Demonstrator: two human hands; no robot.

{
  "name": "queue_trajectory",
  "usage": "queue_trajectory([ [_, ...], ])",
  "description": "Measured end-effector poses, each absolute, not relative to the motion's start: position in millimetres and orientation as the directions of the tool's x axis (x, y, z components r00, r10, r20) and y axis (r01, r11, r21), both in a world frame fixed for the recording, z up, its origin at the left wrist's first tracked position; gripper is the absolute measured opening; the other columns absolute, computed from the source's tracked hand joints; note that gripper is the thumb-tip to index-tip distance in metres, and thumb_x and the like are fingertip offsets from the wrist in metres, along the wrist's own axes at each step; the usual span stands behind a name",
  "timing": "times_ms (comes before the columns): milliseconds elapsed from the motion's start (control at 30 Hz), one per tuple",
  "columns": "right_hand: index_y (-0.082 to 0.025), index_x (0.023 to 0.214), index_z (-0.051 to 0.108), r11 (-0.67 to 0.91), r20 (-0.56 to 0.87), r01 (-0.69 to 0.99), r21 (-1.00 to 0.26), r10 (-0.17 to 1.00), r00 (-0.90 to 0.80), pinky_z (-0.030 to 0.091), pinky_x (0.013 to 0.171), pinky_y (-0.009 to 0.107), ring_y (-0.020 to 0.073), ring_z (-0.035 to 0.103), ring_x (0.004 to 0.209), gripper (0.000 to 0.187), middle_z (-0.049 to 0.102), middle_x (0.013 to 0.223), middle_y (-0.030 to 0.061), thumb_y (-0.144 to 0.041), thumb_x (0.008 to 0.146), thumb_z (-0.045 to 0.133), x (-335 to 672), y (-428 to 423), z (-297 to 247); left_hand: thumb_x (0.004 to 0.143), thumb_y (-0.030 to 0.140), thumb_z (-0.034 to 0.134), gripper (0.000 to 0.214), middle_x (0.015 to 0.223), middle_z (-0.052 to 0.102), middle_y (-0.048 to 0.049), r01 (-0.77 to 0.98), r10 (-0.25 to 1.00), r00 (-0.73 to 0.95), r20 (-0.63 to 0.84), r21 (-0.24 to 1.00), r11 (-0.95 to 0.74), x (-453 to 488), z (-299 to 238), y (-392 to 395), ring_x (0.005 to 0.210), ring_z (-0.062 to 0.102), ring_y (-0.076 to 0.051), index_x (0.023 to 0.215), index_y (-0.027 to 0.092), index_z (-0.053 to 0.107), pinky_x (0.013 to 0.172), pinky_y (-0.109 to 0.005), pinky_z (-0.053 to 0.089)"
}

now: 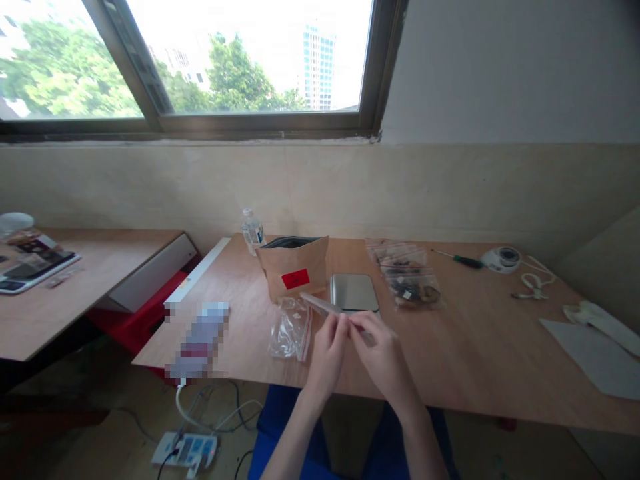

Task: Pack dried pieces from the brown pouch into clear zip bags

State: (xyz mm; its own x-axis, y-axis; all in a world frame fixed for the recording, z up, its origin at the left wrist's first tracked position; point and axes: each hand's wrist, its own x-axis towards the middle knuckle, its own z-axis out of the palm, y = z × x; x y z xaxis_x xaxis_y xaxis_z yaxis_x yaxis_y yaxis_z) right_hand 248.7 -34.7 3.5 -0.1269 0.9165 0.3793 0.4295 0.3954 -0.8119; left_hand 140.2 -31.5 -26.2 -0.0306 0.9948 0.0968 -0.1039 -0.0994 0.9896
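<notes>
My left hand [327, 355] and my right hand [383, 357] meet above the front of a plywood table [475, 347]. Between their fingertips they pinch a slim pale strip [327, 305], whose material I cannot tell. It slants up and to the left. An empty clear zip bag with red bands [293, 330] lies just left of my left hand. Behind my hands stand a brown paper bag with a red label [295, 272] and a flat steel scale [354, 292]. The strip's near end passes just in front of the scale.
A clear zip bag of small dark parts [406, 277], a green-handled screwdriver [467, 261] and a white tape roll [501, 260] lie further right. A water bottle [253, 231] stands at the back. A pixelated item [197, 340] covers the left front. A grey sheet [595, 353] lies at right.
</notes>
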Motion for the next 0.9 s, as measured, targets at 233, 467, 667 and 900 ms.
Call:
queue_trajectory([
  [233, -0.022, 0.100, 0.068, 0.382, 0.326, 0.410, -0.828, 0.923, -0.203, 0.051, 0.082, 0.030, 0.0190, 0.063, 0.092, 0.025, 0.067, 0.101, 0.0068, -0.031, 0.090, 0.047, 253.7, -29.8, 0.2, 0.090, 0.042, 0.040, 0.034, 0.093, 0.065, -0.0068, 0.004, 0.996, -0.002, 0.086, 0.996, -0.086, 130.5, -37.5, -30.9, 0.087, 0.058, -0.020, 0.090, 0.016, 0.061, 0.084, -0.029, 0.043],
  [467, -0.024, 0.103, 0.069, 0.328, 0.244, 0.453, -0.829, 0.941, -0.234, 0.051, 0.083, 0.033, 0.0219, 0.065, 0.095, 0.025, 0.069, 0.106, 0.0058, -0.031, 0.089, 0.050, 257.6, -26.1, -0.2, 0.089, 0.040, 0.044, 0.030, 0.078, 0.063, -0.0039, 0.054, 0.990, 0.048, 0.134, 0.989, -0.137, 123.9, -35.2, -26.5, 0.076, 0.058, -0.018, 0.083, 0.016, 0.062, 0.070, -0.025, 0.044],
  [667, -0.024, 0.092, 0.071, 0.321, 0.185, 0.440, -0.839, 0.928, -0.324, 0.050, 0.070, 0.026, 0.0195, 0.067, 0.080, 0.030, 0.073, 0.090, 0.0026, -0.036, 0.091, 0.044, 256.1, -24.1, 10.6, 0.086, 0.041, 0.047, 0.032, 0.067, 0.058, -0.0010, 0.030, 0.989, 0.046, 0.138, 0.990, -0.140, 116.5, -29.8, -23.1, 0.066, 0.052, -0.015, 0.071, 0.016, 0.059, 0.060, -0.022, 0.040],
  [900, -0.018, 0.075, 0.069, 0.257, 0.125, 0.355, -0.899, 0.927, -0.355, 0.046, 0.059, 0.021, 0.0160, 0.064, 0.069, 0.034, 0.071, 0.076, 0.0017, -0.038, 0.089, 0.045, 256.5, -13.5, 7.1, 0.088, 0.038, 0.046, 0.033, 0.067, 0.059, -0.0018, 0.089, 0.970, 0.116, 0.212, 0.971, -0.223, 108.0, -36.8, -18.4, 0.064, 0.053, -0.014, 0.068, 0.016, 0.058, 0.060, -0.022, 0.039],
])
